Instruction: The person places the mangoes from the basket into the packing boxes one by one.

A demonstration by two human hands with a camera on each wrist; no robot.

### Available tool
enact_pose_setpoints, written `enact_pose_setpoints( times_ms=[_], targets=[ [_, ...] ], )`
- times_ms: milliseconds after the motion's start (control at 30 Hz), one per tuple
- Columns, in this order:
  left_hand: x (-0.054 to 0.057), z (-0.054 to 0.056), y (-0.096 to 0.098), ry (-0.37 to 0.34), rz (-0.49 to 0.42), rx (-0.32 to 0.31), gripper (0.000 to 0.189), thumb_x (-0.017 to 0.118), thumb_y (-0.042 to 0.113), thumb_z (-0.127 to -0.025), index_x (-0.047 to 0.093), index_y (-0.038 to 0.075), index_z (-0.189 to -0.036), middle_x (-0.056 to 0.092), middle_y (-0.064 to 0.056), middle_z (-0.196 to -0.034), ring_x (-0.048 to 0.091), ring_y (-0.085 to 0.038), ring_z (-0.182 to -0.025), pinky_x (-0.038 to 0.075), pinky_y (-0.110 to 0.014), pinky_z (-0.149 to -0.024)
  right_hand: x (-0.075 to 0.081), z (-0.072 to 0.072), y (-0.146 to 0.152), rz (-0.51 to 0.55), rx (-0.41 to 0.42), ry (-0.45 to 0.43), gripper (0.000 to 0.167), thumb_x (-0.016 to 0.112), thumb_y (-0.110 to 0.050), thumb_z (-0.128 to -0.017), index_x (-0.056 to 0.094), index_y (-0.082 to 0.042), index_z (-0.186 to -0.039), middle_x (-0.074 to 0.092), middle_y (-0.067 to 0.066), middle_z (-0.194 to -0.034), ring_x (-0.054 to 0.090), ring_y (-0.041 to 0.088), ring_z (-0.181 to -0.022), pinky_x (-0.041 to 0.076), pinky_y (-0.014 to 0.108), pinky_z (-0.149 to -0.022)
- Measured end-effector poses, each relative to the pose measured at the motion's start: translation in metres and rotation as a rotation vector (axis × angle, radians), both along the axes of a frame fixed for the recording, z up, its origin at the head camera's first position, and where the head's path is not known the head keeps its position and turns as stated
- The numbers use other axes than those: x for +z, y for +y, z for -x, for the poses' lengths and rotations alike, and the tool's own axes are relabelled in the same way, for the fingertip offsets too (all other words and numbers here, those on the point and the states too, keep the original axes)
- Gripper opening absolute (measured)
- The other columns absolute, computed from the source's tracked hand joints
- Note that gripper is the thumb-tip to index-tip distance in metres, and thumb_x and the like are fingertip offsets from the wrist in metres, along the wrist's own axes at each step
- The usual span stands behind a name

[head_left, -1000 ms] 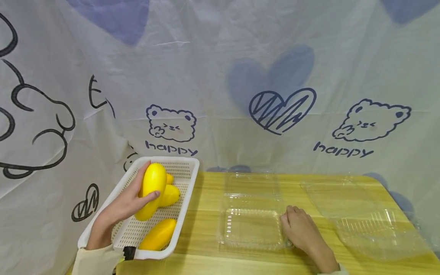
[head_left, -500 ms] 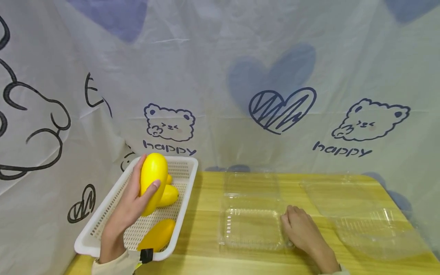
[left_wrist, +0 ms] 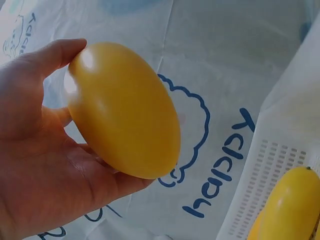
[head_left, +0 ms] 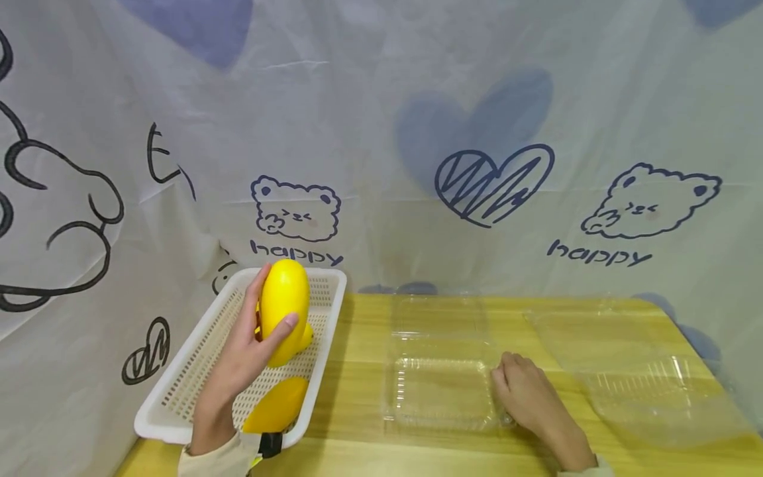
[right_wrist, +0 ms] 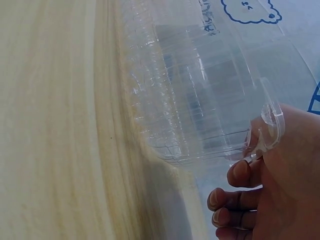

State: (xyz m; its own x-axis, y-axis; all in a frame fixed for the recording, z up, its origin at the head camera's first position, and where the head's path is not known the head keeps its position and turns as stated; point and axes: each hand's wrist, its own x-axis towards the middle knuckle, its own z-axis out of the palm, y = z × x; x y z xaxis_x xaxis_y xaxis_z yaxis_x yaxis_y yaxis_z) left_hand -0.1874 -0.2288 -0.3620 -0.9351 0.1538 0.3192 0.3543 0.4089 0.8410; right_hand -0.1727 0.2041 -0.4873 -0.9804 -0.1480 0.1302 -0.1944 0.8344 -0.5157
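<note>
My left hand (head_left: 235, 361) grips a yellow mango (head_left: 286, 298), held upright above the white basket (head_left: 330, 331). In the left wrist view the thumb and fingers wrap round one side of that mango (left_wrist: 125, 110). A darker yellow mango (head_left: 277, 404) lies at the basket's front, and another, mostly hidden behind the held one, shows at its edge (head_left: 307, 336). My right hand (head_left: 530, 394) pinches the right rim of a clear plastic clamshell box (head_left: 441, 394), which stands on the table with its lid folded back. The right wrist view shows curled fingers (right_wrist: 240, 172) at the box's corner.
A second clear plastic clamshell (head_left: 650, 391) lies to the right of my right hand. The wooden table (head_left: 352, 411) runs back to a patterned cloth (head_left: 381, 132), which also hangs along the left side.
My left hand has lifted the mango up from the basket and shifted it slightly right. The right hand keeps its hold on the box.
</note>
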Motion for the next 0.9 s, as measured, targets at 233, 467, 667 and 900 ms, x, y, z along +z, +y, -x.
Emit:
enact_pose_setpoints(
  times_ms=[233,467,667,900],
  targets=[
    [0.004,-0.003,0.015,0.01,0.024,-0.011,0.084,0.066,0.02,-0.101,0.013,0.045,-0.163,0.028,-0.014,-0.161,0.054,-0.042,-0.117,0.056,-0.057,-0.088,0.001,0.002,0.002,-0.007,0.003,-0.003,0.031,0.041,-0.011,-0.105,0.046,-0.013,-0.075,0.041,0.001,-0.069,0.039,0.017,-0.067,0.036,0.031,-0.064],
    [0.004,-0.006,0.033,-0.01,0.052,-0.034,0.09,0.073,0.023,-0.097,0.013,0.041,-0.163,0.028,-0.013,-0.162,0.054,-0.039,-0.118,0.056,-0.054,-0.089,-0.001,0.001,0.003,0.004,-0.002,0.016,0.031,0.042,-0.01,-0.104,0.044,-0.013,-0.073,0.04,0.001,-0.068,0.038,0.016,-0.065,0.036,0.029,-0.061],
    [0.002,-0.006,0.048,-0.011,0.086,-0.07,0.09,0.078,0.027,-0.093,0.021,0.033,-0.162,0.042,-0.01,-0.151,0.057,-0.032,-0.113,0.055,-0.047,-0.088,-0.003,0.0,0.003,-0.01,-0.002,0.062,0.031,0.043,-0.01,-0.103,0.043,-0.014,-0.073,0.039,0.0,-0.066,0.037,0.015,-0.064,0.035,0.029,-0.061],
    [-0.005,-0.006,0.062,0.033,0.139,-0.105,0.09,0.079,0.033,-0.092,0.021,0.035,-0.162,0.031,0.0,-0.161,0.051,-0.027,-0.123,0.048,-0.054,-0.097,-0.004,0.0,0.003,-0.07,-0.004,0.122,0.031,0.044,-0.01,-0.103,0.042,-0.015,-0.072,0.037,-0.001,-0.065,0.037,0.017,-0.064,0.034,0.033,-0.063]
  ],
)
